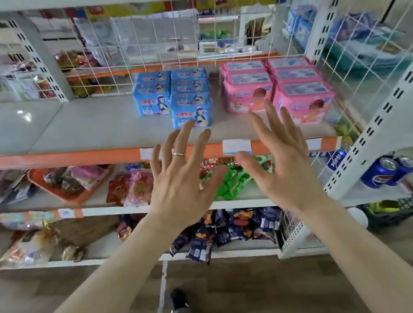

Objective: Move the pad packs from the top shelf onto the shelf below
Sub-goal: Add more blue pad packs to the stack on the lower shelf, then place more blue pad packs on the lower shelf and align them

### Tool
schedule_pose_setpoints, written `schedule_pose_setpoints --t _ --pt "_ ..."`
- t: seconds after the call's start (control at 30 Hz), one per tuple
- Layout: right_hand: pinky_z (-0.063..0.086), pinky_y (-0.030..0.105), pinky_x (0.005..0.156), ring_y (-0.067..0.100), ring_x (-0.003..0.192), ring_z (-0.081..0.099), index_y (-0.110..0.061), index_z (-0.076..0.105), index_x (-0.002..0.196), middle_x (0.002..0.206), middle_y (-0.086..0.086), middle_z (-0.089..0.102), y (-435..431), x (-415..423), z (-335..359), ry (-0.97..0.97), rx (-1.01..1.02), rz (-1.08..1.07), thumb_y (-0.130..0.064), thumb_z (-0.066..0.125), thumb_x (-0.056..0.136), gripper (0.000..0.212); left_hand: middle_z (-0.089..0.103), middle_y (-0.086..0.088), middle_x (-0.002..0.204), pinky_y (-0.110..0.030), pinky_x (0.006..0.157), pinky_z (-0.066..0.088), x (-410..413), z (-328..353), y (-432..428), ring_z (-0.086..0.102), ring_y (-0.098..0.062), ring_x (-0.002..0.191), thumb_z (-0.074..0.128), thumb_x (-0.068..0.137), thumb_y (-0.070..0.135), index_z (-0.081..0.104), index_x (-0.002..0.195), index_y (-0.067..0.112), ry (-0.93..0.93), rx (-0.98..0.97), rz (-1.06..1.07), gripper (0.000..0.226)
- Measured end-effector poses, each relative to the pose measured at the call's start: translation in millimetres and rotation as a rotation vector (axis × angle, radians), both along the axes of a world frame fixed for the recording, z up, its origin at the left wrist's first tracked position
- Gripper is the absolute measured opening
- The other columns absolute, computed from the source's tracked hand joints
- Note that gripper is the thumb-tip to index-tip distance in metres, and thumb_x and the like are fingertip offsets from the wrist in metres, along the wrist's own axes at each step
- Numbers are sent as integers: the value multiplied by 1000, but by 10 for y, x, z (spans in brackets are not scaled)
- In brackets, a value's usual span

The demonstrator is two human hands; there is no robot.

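Currently I am looking down on a white metal shelving unit (375, 128) with a wire grid back (153, 42). Its widest bare surface is the grey shelf (79, 123) with the orange edge strip, just under the top board. The pad packs sit on that shelf, right of the middle: blue pad packs (182, 97) in 2 rows running front to back, and pink pad packs (281, 86) in 2 rows just beside them on the right. Something blue shows on the top board at the upper right corner, too cropped for me to identify.

Both bare forearms reach up from the bottom of the view. My left hand (180, 185) and right hand (284, 170) hang in front of the orange strip, palms away from me, holding nothing. The fingers (272, 118) of both are straight and spread wide. The left fingertips overlap the front blue pack in the view, and the right ones overlap the front pink packs; I cannot tell whether any touch.

Lower down, an orange tray (48, 180) of snacks, green packets (231, 182) and 2 blue cans (388, 169) sit on the shelves below. A thin ring (178, 154) circles 1 left finger.
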State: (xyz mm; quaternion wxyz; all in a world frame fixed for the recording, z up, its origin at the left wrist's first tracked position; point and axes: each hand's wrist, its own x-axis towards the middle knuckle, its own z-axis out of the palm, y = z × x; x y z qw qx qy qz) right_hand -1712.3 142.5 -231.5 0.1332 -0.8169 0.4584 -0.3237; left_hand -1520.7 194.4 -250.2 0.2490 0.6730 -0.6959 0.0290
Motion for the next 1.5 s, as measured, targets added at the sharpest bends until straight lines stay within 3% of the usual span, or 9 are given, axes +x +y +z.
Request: schedule_pose_setpoints --t 0.4,0.57,0.73,1.03,1.3,1.4,1.5 --pt "2 54 124 16 154 -6 -32 22 157 167 -10 4 15 38 544 -47 -115 133 -65 38 92 76 21 -3 165 -58 114 25 59 634 244 21 -28 148 40 94 64 37 153 25 -47 -177 95 70" --pt "4 50 125 11 154 -3 -29 23 158 167 -11 8 -50 154 757 -120 -184 174 -63 43 92 76 12 3 167 -50 119 17 170 909 218 14 -23 150 31 93 67 31 156 28 -37 -162 133 75" --pt "12 52 124 14 154 6 -25 25 157 166 -7 13 -155 336 930 -152 -243 188 -62 43 93 76 14 3 166 -54 119 17 398 1095 154 12 -22 152 32 94 66 31 155 28 -29 -211 141 72" --pt "17 53 122 11 154 6 -33 24 156 165 -14 13 -352 1236 1100 -139 -253 254 -62 42 92 73 15 6 166 -41 121 9 1263 1172 22 12 -18 152 33 94 65 30 156 26 15 -272 160 73" --pt "32 59 114 26 151 25 -18 37 152 161 6 31 -696 2370 1498 -226 -435 282 -53 50 94 69 27 1 161 -42 119 16 2293 1608 -382 22 -20 145 36 93 65 35 152 21 77 -433 99 74" --pt "33 56 115 26 148 31 -10 43 149 158 9 37 -860 2593 1710 -260 -502 200 -51 52 94 70 32 -1 159 -47 115 25 2541 1847 -627 30 -23 140 39 93 62 35 152 18 81 -499 54 74" --pt "26 34 120 21 145 36 -13 45 149 155 5 42 -995 2645 1866 -307 -458 12 -48 56 91 68 35 0 158 -39 114 24 2645 2057 -913 31 -21 141 41 91 62 36 152 18 90 -519 1 76"
